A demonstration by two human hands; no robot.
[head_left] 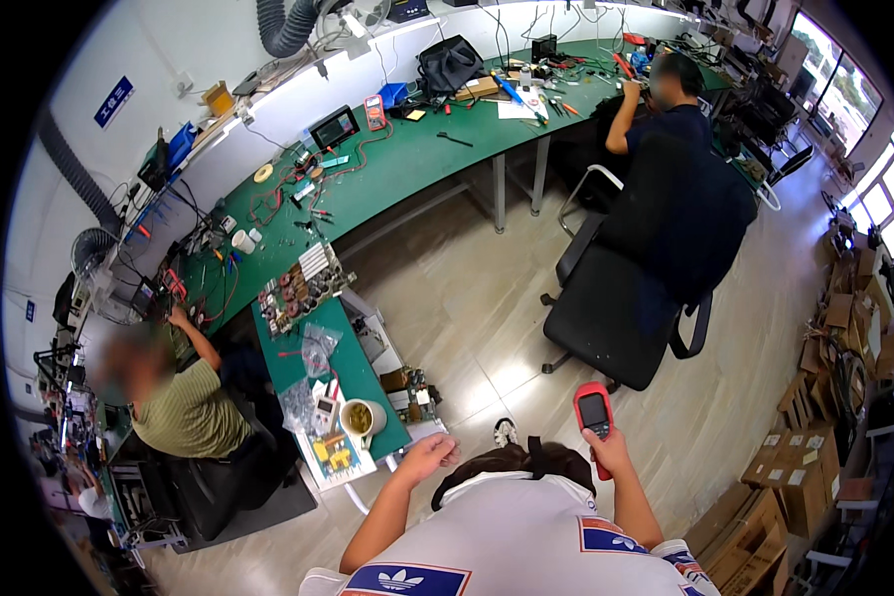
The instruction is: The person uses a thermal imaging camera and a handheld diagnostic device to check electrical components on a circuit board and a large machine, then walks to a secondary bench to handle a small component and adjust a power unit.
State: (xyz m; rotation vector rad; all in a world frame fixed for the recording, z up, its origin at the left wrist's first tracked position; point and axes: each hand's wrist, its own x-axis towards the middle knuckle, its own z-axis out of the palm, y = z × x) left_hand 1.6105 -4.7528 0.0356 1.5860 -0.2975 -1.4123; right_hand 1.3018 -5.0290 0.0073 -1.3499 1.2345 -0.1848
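Observation:
My right hand (612,453) grips the lower handle of a red handheld meter (594,409), its dark screen and keypad facing up, over the floor in front of me. Loosely curled, my left hand (431,460) hangs just right of the near corner of the green bench, and nothing shows in its fingers. Nearest to it on the bench stands a white mug (364,421) with a yellowish-green drink in it. Beside the mug lie a small white device (325,409) and a printed sheet with a yellow picture (334,457).
A black office chair (606,318) stands ahead to the right, near a seated person (666,109). Another seated person (184,397) works at the left. Circuit parts (303,286) crowd the long green bench (407,179). Cardboard boxes (795,472) line the right side.

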